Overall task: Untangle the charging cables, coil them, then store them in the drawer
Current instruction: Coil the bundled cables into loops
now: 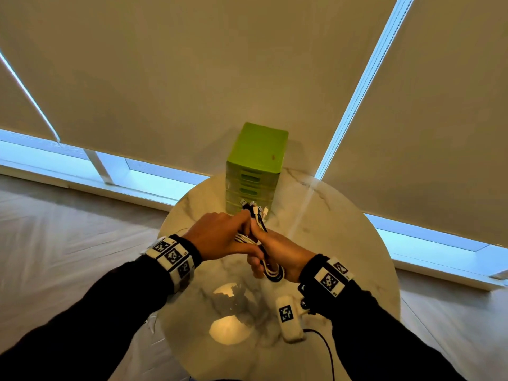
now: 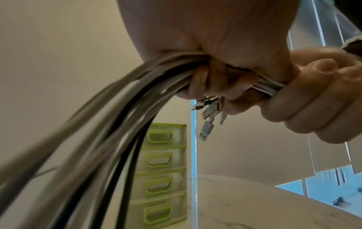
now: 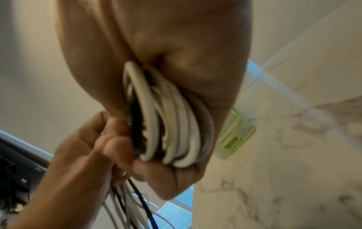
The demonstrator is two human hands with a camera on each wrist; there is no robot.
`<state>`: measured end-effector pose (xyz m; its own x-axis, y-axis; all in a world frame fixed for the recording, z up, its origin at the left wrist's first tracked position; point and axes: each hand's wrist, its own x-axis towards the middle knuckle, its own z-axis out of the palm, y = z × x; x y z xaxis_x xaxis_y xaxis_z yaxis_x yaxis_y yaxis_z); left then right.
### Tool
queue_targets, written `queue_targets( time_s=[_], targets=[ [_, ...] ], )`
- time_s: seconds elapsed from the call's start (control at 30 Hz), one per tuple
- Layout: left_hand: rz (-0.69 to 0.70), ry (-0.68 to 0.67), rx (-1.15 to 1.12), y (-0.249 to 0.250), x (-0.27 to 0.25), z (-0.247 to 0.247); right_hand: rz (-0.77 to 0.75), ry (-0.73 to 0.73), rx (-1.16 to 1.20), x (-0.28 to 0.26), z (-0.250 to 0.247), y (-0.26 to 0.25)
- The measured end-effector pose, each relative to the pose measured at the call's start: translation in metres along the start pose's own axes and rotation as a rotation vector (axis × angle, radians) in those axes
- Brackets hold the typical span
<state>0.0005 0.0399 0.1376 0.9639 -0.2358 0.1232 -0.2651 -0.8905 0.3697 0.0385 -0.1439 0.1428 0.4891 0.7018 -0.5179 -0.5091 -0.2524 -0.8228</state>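
Observation:
Above the round marble table (image 1: 343,229), both hands hold one bundle of white and black charging cables (image 1: 270,270). My left hand (image 1: 228,235) grips the upper part, and the USB plugs (image 1: 254,209) stick out past its fingers toward the green drawer unit (image 1: 255,166). My right hand (image 1: 277,254) is curled round the looped lower part. In the left wrist view, my left hand (image 2: 205,80) clamps the strands and the plugs (image 2: 209,111) dangle. In the right wrist view, my right hand (image 3: 182,175) wraps the coiled loops (image 3: 172,124), with my left hand (image 3: 84,155) beside it. All drawers look shut.
A white device with a black-and-white marker (image 1: 288,317) lies on the table's near right, with a black wire running off the edge. The drawer unit (image 2: 162,170) stands at the table's far edge against drawn roller blinds. Pale floor surrounds the table.

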Motion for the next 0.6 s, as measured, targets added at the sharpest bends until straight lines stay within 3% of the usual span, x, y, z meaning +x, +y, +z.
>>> queue_targets(
  time_s=[0.13,0.23,0.37,0.5,0.6],
  targets=[
    [-0.183,0.014,-0.207,-0.001,-0.004,0.004,-0.046,0.067,-0.057,-0.001,0.000,0.003],
    [-0.248,-0.058,-0.438,-0.019,-0.018,0.007,-0.047,0.131,-0.025,-0.003,-0.008,0.003],
    [-0.255,-0.144,-0.425,-0.038,-0.040,0.025,-0.079,0.138,-0.047,-0.008,-0.015,-0.001],
    [-0.498,-0.084,-0.880,-0.024,-0.033,0.013,-0.166,0.125,-0.244,-0.013,-0.004,-0.006],
    [-0.577,-0.057,-1.109,-0.008,-0.024,0.001,-0.253,0.113,-0.434,-0.013,0.007,0.000]
  ],
)
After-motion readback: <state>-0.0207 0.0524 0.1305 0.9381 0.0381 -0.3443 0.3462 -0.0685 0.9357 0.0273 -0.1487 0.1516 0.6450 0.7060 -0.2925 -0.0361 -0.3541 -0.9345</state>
